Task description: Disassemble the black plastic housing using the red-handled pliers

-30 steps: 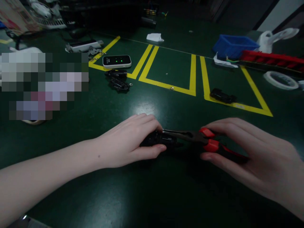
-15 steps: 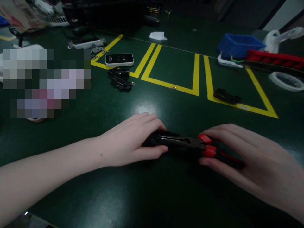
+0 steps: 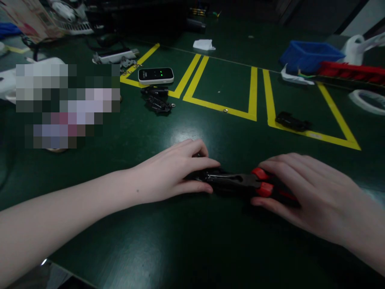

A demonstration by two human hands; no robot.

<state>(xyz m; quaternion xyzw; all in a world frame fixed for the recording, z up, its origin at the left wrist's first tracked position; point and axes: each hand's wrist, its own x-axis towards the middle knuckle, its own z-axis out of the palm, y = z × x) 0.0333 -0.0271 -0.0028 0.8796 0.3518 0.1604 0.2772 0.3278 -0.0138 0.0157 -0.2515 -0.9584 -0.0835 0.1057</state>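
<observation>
My right hand (image 3: pixel 309 192) is closed around the red and black handles of a pair of pliers (image 3: pixel 263 182). The dark metal jaws point left, toward my left hand (image 3: pixel 180 172). That hand grips a small black part (image 3: pixel 197 175) between thumb and fingers, and the tips of the plier jaws reach it there. Most of the black part is hidden by my fingers, so its shape and the exact bite of the jaws cannot be made out. Both hands are low over the dark green table (image 3: pixel 120 228).
Black plastic parts (image 3: pixel 158 103) and a small ring (image 3: pixel 173 105) lie below a white-edged device (image 3: pixel 156 75). Another black part (image 3: pixel 292 121) rests by yellow tape. A blue bin (image 3: pixel 311 56), red rack (image 3: pixel 351 72) and tape roll (image 3: pixel 368 101) stand right.
The view has shifted slightly, moving the table items to the right. My left index finger now stretches forward along the black part toward the jaws. The right hand keeps its hold on the pliers.
</observation>
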